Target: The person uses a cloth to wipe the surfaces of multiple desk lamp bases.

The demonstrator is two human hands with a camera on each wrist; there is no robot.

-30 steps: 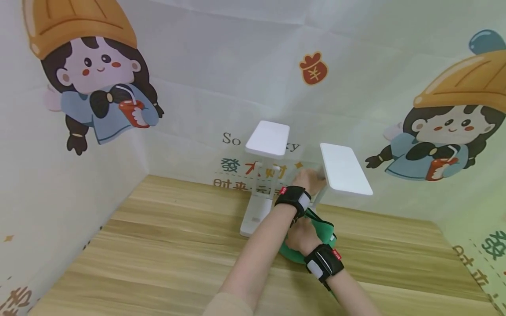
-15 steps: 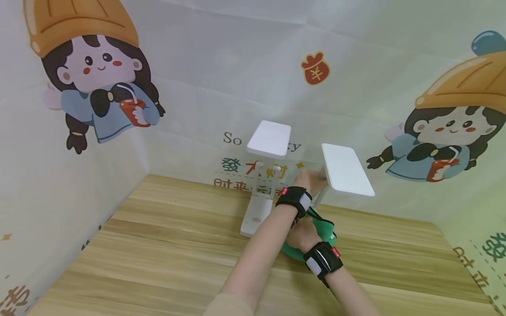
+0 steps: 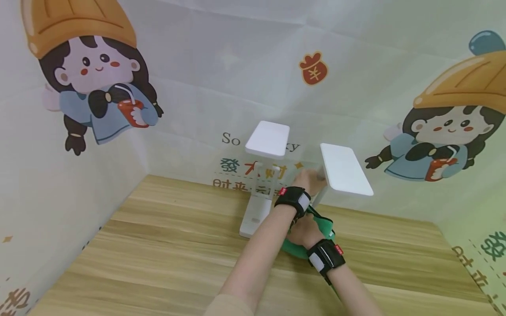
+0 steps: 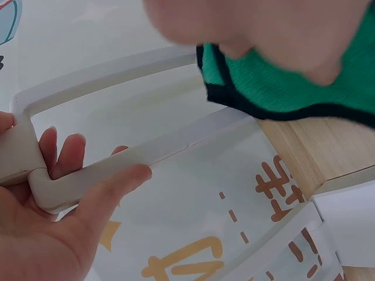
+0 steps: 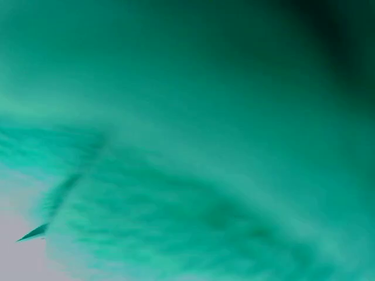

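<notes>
My left hand grips the white two-bar frame of the right-hand stand close under its flat white plate. In the left wrist view, the thumb lies along one bar and the fingertips show behind it. Lower down, my right hand holds a green cloth with dark edging against the lower part of that frame. The cloth hides where the bars meet the base. Fuzzy green fabric fills most of the right wrist view, and the right fingers do not show there.
A second white stand of the same kind stands just left, its base on the wooden table. Behind both hangs a printed backdrop with cartoon figures. The left forearm passes close to the second stand's base.
My right hand and the green cloth have shifted slightly up toward the stand's frame. The left hand keeps its grip in the same place, and both stands look unmoved.
</notes>
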